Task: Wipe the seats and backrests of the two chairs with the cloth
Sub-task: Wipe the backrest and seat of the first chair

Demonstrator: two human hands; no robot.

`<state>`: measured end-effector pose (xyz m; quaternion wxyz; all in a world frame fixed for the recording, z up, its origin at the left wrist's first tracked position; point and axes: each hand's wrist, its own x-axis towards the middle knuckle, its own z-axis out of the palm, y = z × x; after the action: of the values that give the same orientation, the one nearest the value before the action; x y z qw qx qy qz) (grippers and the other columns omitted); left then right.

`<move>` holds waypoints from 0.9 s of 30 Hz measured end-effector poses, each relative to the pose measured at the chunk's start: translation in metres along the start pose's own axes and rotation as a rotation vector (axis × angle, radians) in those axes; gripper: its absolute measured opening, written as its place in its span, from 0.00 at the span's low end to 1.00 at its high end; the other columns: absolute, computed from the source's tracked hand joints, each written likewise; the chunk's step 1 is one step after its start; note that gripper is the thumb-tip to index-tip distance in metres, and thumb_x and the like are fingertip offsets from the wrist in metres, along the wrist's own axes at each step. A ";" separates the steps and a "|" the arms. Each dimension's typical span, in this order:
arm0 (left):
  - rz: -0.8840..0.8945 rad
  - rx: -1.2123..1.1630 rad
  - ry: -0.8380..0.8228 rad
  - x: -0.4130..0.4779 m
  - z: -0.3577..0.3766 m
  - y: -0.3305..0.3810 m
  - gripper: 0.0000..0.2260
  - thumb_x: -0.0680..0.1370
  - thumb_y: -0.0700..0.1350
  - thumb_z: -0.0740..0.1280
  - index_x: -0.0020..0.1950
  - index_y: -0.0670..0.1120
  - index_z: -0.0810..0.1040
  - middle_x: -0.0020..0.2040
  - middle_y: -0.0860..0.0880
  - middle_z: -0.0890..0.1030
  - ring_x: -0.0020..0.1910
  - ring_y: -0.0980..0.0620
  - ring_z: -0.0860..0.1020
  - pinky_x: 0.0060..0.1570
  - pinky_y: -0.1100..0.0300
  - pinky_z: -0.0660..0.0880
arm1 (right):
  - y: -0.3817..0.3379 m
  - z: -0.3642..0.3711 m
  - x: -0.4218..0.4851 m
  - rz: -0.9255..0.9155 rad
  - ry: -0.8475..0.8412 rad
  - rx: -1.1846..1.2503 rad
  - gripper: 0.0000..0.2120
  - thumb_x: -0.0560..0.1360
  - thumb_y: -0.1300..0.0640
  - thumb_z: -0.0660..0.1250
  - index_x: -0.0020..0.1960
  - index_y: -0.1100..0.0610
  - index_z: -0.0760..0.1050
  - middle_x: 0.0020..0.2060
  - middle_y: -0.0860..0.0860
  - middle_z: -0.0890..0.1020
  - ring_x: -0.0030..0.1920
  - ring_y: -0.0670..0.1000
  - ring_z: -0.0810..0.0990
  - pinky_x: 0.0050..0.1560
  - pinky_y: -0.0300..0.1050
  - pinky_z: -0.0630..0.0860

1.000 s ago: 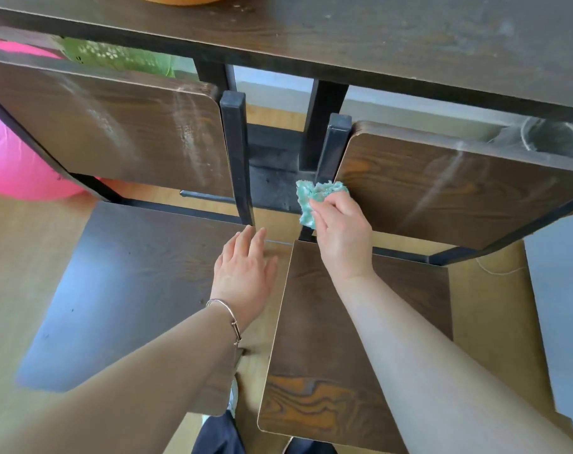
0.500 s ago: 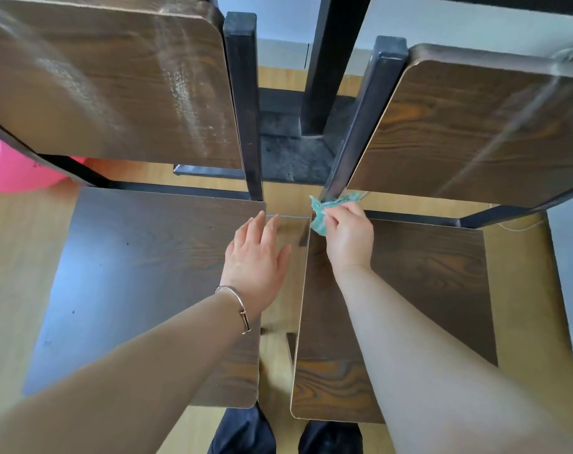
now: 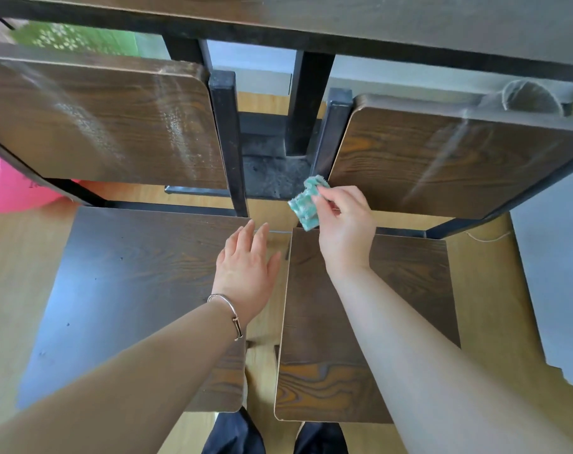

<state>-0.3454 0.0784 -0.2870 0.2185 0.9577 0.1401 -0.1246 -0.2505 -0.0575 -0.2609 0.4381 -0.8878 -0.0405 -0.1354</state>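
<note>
Two dark wood-grain chairs stand side by side, tucked under a table [image 3: 409, 24] at the far edge. The right hand [image 3: 342, 221] pinches a crumpled teal cloth [image 3: 306, 203] between thumb and curled fingers, holding it at the near left corner of the right chair's backrest [image 3: 458, 158], beside that chair's black metal upright [image 3: 327, 139]. The cloth hangs above the far left corner of the right seat [image 3: 409, 290]; whether it touches the backrest cannot be told. The left hand [image 3: 247, 270] lies flat with fingers straight and slightly spread, resting on the far right corner of the left seat [image 3: 131, 290], a silver bangle [image 3: 228, 314] on its wrist. The left backrest [image 3: 98, 119] shows pale streaks. A pink ball [image 3: 7, 188] sits on the floor at far left.
</note>
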 end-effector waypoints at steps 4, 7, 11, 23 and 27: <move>0.010 -0.009 0.020 -0.005 -0.010 0.015 0.25 0.82 0.57 0.53 0.77 0.50 0.57 0.78 0.48 0.58 0.76 0.46 0.56 0.72 0.48 0.61 | -0.049 -0.039 0.040 -0.144 0.089 0.061 0.08 0.76 0.58 0.71 0.52 0.61 0.83 0.50 0.53 0.82 0.51 0.44 0.80 0.47 0.32 0.79; 0.029 -0.012 0.034 -0.007 -0.016 0.028 0.25 0.82 0.57 0.53 0.77 0.50 0.57 0.78 0.48 0.58 0.76 0.46 0.56 0.72 0.48 0.61 | -0.075 -0.067 0.065 -0.297 0.176 0.063 0.08 0.76 0.59 0.72 0.52 0.62 0.83 0.49 0.54 0.82 0.52 0.45 0.79 0.48 0.31 0.77; 0.037 -0.025 0.046 -0.008 -0.018 0.038 0.25 0.82 0.57 0.55 0.77 0.51 0.58 0.78 0.49 0.58 0.76 0.46 0.56 0.71 0.49 0.61 | -0.078 -0.088 0.079 -0.473 0.210 -0.037 0.06 0.76 0.63 0.72 0.52 0.63 0.82 0.48 0.58 0.80 0.51 0.49 0.79 0.48 0.36 0.78; 0.021 -0.018 0.020 -0.007 0.003 0.042 0.25 0.81 0.57 0.54 0.77 0.51 0.58 0.77 0.47 0.59 0.76 0.45 0.56 0.72 0.47 0.61 | -0.025 -0.058 0.061 -0.471 -0.022 -0.223 0.13 0.78 0.58 0.68 0.60 0.62 0.80 0.58 0.58 0.78 0.56 0.53 0.79 0.54 0.44 0.81; 0.021 -0.023 0.015 -0.003 0.005 0.042 0.25 0.82 0.56 0.54 0.77 0.51 0.57 0.77 0.47 0.59 0.76 0.45 0.56 0.72 0.48 0.60 | -0.005 -0.045 0.047 -0.482 -0.102 -0.297 0.15 0.77 0.62 0.68 0.63 0.62 0.78 0.59 0.58 0.76 0.56 0.54 0.77 0.56 0.45 0.78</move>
<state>-0.3357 0.0392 -0.2744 0.2297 0.9574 0.1333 -0.1134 -0.2156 -0.0919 -0.2182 0.2557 -0.9127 -0.2519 -0.1951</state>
